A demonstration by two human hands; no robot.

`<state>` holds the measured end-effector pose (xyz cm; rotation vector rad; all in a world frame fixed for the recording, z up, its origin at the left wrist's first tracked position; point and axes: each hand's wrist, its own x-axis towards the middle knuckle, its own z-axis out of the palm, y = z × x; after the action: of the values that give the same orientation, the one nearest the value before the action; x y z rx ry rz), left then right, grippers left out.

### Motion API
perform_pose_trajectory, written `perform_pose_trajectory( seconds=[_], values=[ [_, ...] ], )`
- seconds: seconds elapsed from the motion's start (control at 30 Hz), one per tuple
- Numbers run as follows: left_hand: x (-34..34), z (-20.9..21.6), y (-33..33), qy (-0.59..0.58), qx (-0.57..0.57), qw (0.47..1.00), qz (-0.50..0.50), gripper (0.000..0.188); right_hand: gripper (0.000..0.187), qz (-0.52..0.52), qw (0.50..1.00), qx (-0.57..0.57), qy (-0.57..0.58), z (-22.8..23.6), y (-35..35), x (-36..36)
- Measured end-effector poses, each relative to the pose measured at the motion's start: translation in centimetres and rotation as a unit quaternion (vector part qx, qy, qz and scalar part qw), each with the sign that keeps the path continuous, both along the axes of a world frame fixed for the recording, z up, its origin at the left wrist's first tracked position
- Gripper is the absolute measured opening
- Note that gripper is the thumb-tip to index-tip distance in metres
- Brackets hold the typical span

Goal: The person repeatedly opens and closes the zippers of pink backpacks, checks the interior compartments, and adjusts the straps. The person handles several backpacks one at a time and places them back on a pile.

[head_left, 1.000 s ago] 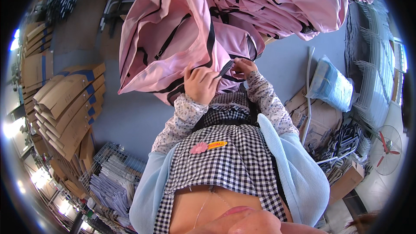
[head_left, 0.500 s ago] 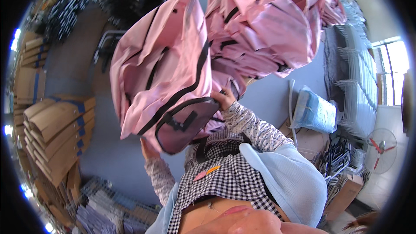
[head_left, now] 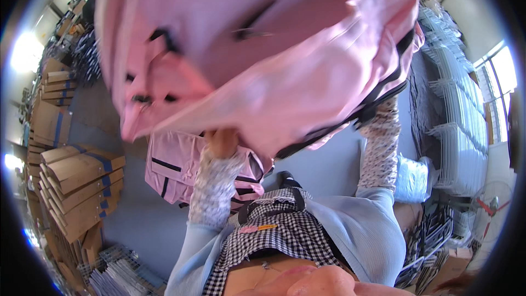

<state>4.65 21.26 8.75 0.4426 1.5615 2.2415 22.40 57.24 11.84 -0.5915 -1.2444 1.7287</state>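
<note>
A large pink fabric bag (head_left: 307,104) with black trim is held up in front of me, filling the upper middle of the head view, its open hollow side showing and its outline slightly blurred. At its lower edge, my left hand (head_left: 222,142) is closed on the pink cloth, with the fingertips partly hidden. My right sleeve (head_left: 381,142) runs up behind the bag's right side, where black trim and cloth cover that hand. Lower down, beyond my left forearm, lies another pink fabric piece (head_left: 172,156) with black strips.
Stacked brown cardboard (head_left: 82,186) with blue bands stands at the left. White wire racks (head_left: 455,131) line the right side, near a blue-white plastic-wrapped bundle (head_left: 411,178). A fan (head_left: 493,208) and black metal frames (head_left: 430,244) are at lower right.
The pink bag has come up and closer, now covering the pink pile behind it. Both my arms have risen, the right one further out to the right. Another pink piece shows below.
</note>
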Motion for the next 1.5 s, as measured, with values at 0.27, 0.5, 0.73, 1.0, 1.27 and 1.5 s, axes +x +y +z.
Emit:
perform_pose_trajectory(
  seconds=[0.27, 0.5, 0.73, 1.0, 1.27, 1.5],
  values=[
    [2.9, -7.2, 13.6, -0.221, -0.199, 0.952, -0.074, 0.034, 0.031, -0.115, 0.967, -0.182, -0.138, -18.4, 16.7, 4.4],
    [4.5, -10.1, 5.3, -0.167, -0.217, 0.961, -0.029, 0.028, 0.028, -0.127, 0.949, -0.206, -0.204, -26.8, 20.0, 9.3],
    [10.7, -19.9, -11.5, -0.329, -0.328, 0.877, 0.126, 0.032, 0.026, -0.038, 0.921, -0.295, -0.249, -35.9, 10.5, 18.9],
    [12.2, -27.6, -24.5, -0.306, -0.489, 0.776, 0.254, 0.042, 0.026, 0.496, 0.758, 0.079, -0.416, -31.0, -21.7, 6.9],
    [6.0, -29.2, -28.4, -0.105, -0.645, 0.717, 0.243, 0.062, 0.055, 0.411, 0.655, 0.566, -0.288, -24.9, -40.7, -13.8],
    [4.8, -28.7, -31.9, -0.087, -0.586, 0.796, 0.122, 0.052, 0.063, 0.326, 0.523, 0.694, -0.372, -32.1, -48.6, -17.6]
  ],
)
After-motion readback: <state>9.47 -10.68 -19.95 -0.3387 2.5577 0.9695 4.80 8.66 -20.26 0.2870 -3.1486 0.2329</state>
